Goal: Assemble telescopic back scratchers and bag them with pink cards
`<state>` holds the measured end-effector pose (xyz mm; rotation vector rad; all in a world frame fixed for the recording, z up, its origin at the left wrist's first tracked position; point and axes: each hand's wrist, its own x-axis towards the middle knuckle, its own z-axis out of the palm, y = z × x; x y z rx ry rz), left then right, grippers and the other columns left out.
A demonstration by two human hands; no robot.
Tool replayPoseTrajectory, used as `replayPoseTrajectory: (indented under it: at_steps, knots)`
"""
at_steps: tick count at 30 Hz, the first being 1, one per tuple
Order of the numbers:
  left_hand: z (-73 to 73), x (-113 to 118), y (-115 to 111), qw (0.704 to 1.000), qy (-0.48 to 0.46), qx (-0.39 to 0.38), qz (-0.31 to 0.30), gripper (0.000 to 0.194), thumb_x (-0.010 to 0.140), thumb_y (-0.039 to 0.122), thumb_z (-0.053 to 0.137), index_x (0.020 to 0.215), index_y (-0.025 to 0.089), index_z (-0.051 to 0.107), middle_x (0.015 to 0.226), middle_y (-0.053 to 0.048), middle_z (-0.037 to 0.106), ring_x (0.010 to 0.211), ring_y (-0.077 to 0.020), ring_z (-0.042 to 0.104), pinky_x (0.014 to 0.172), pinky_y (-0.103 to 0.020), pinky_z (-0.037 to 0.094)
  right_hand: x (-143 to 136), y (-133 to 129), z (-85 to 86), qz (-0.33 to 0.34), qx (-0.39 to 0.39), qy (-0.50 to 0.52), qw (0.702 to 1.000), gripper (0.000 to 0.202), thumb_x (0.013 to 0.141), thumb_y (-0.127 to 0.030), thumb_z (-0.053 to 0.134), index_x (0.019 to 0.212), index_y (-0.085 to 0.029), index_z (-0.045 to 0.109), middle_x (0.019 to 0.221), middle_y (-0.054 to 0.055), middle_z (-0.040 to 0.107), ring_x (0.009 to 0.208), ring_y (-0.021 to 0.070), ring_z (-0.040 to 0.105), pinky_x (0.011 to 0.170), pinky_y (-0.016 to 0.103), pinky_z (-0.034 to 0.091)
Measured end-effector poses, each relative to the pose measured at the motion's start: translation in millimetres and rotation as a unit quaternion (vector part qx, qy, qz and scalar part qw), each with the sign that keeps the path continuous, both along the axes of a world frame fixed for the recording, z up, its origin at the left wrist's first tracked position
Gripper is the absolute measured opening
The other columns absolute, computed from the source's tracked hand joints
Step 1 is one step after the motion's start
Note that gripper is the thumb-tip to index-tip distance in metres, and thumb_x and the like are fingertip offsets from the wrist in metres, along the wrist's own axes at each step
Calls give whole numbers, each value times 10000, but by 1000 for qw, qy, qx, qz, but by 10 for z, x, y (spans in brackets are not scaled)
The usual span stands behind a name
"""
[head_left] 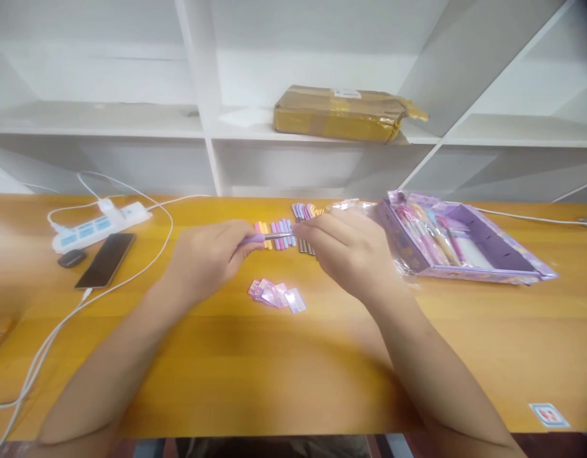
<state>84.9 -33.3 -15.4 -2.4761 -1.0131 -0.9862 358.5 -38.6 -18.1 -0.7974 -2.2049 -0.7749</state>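
My left hand (214, 254) is closed on the purple handle of a slim tool (275, 236) with a metal shaft. At the tool's right end, the fingers of my right hand (348, 248) are pinched together around its tip. Behind the tool lies a row of short pink, yellow, purple and blue sticks (280, 226). Several metal-shafted pieces with curved coloured tops (303, 211) lie beside them, partly hidden by my right hand. Nearer me, small pink cards (269, 293) overlap in a loose pile.
An open purple box (493, 278) holding wrapped pink items stands right, beside clear plastic packaging. A power strip (90, 232), black phone (105, 261) and white cables are left. A taped parcel (341, 114) sits on the shelf. A sticker (549, 415) marks the front right.
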Motion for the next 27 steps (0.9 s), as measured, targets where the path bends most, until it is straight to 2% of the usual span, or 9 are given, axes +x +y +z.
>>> replayPoseTrajectory:
  at_steps: [6, 9, 13, 17, 22, 27]
  knots:
    - [43, -57, 51, 995, 53, -78, 15, 275, 1091, 433, 547, 1063, 214, 711, 933, 4, 813, 749, -152, 732, 593, -287, 405, -59, 33, -22, -15, -83, -3, 996, 250, 1046, -64, 486, 976, -188, 691, 851, 31, 671, 747, 160, 483, 697, 319, 319]
    - [32, -43, 72, 994, 85, -69, 12, 272, 1107, 404, 513, 1181, 232, 710, 967, -12, 812, 795, -170, 736, 590, -289, 380, -56, 63, -28, -24, -108, -11, 994, 230, 1051, -101, 505, 943, -182, 691, 840, 34, 651, 740, 163, 479, 685, 314, 310]
    - [18, 5, 73, 988, 138, -59, 26, 259, 1111, 343, 494, 1217, 247, 710, 891, -19, 777, 695, -169, 674, 546, -300, 300, -55, 84, -54, -36, -115, -23, 992, 233, 1052, -106, 505, 935, -179, 693, 817, 31, 627, 719, 164, 461, 672, 316, 297]
    - [42, 42, 24, 990, 130, -53, 26, 227, 1083, 281, 505, 1167, 216, 705, 922, -27, 764, 709, -168, 660, 545, -311, 291, -91, 51, -66, -26, -102, -17, 994, 214, 1057, -117, 516, 971, -181, 700, 862, 30, 661, 750, 164, 493, 696, 319, 312]
    - [39, 40, -8, 990, 127, -45, 33, 234, 1082, 341, 514, 1061, 227, 718, 824, -3, 737, 676, -165, 636, 540, -314, 282, -182, -26, -44, -10, -111, -10, 994, 199, 1085, -206, 542, 978, -174, 706, 827, 25, 658, 729, 152, 504, 691, 318, 308]
    - [26, 33, -15, 990, 121, -78, -5, 247, 1106, 356, 487, 1171, 255, 703, 866, -6, 741, 721, -163, 650, 564, -302, 318, -215, -75, -10, 5, -130, -2, 992, 192, 1091, -223, 547, 999, -176, 709, 865, 36, 696, 752, 151, 553, 693, 317, 324]
